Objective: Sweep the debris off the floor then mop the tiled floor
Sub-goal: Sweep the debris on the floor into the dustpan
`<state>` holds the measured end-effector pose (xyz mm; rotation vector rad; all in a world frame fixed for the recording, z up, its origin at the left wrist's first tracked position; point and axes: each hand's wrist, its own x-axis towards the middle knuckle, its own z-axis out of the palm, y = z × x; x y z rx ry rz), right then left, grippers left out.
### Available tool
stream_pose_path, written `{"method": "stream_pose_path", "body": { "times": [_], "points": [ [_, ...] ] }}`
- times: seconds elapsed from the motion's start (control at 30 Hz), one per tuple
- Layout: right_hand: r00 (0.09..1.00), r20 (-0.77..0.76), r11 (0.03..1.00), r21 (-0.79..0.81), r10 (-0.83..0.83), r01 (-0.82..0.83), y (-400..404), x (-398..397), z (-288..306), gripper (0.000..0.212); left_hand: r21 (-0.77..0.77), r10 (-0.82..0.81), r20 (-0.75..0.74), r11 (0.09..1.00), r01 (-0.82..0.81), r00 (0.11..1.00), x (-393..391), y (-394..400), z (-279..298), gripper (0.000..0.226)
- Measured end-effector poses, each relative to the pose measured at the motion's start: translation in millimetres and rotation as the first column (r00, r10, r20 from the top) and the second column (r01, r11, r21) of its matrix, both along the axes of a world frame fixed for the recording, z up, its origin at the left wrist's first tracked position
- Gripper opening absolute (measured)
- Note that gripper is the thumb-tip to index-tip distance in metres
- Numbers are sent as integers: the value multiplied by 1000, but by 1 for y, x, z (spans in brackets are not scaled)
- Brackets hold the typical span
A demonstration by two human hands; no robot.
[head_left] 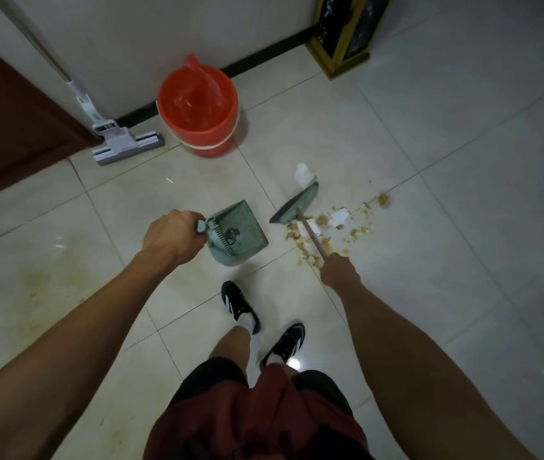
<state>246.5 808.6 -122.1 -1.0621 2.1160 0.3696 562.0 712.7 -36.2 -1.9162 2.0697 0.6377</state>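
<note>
My left hand (170, 236) grips the handle of a green dustpan (239, 232) that stands on the tiled floor (463, 227), its mouth facing right. My right hand (338, 270) holds the wooden stick of a green broom (297, 204), whose head rests on the floor just right of the dustpan. Yellowish crumbs and white paper scraps, the debris (337, 227), lie scattered right of and below the broom head. One white scrap (304, 174) sits above the broom head. A grey sponge mop (128, 144) leans against the wall at the upper left.
A red bucket (199, 107) lined with a red plastic bag stands by the wall next to the mop. A brown door (8, 121) is at the left. A dark gold-framed stand (343, 31) is at the upper right. My feet in black shoes (240, 307) stand below the dustpan.
</note>
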Motion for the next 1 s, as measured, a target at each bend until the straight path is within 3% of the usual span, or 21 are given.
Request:
{"method": "stream_pose_path", "body": {
  "times": [0.27, 0.47, 0.7, 1.0],
  "points": [
    [996, 50, 996, -43, -73, 75, 60, -40, 19, 28, -19, -99, 13, 995, 99, 995, -63, 28, 15, 21],
    [992, 60, 992, -61, -110, 113, 55, -46, 25, 32, -55, -126, 15, 990, 127, 992, -81, 15, 29, 18],
    [979, 107, 978, -91, -176, 186, -12, -45, 18, 26, -26, -140, 15, 990, 141, 990, -73, -50, 19, 18],
    [973, 145, 979, -69, -180, 192, -162, -25, -2, 28, 61, -130, -30, 989, 132, 991, -41, -174, -12, 18]
  ]
}}
